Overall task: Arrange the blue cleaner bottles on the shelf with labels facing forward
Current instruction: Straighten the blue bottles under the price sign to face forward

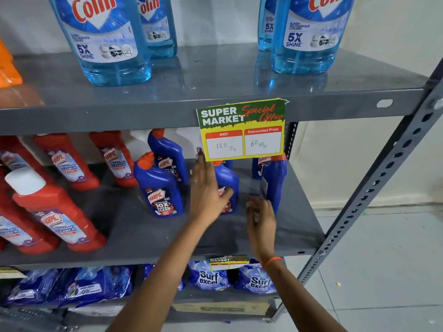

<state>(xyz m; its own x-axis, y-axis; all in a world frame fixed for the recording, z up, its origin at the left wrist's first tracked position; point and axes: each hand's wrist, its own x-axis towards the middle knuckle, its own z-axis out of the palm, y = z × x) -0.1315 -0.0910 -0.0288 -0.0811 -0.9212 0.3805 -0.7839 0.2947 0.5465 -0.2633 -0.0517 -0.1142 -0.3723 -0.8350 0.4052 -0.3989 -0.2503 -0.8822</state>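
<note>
Grey metal shelf in the middle tier, smooth and faintly glossy, carried at 3 o'clock by a slotted grey upright; pale plain wall behind, light tiled floor at 4 o'clock. Standing on this shelf near centre, several blue cleaner bottles with red caps: one at 9 o'clock of the hands with label facing forward, another behind it at 11 o'clock, a third partly covered by the left hand, a fourth at 2 o'clock turned sideways so only the label's edge shows. Left hand spread flat, fingers extended upward, palm against the front of the third bottle, not wrapped around it. Right hand loosely open with fingers curled, just beside the base of the sideways bottle; contact impossible to tell through blur. Red bathroom cleaner bottles filling the shelf's 9 o'clock side. Yellow and green price card hanging from the upper shelf's front edge, clear blue glass-cleaner bottles standing above it at 12 o'clock. Blue detergent packets on the lower tier at 6 o'clock
</note>
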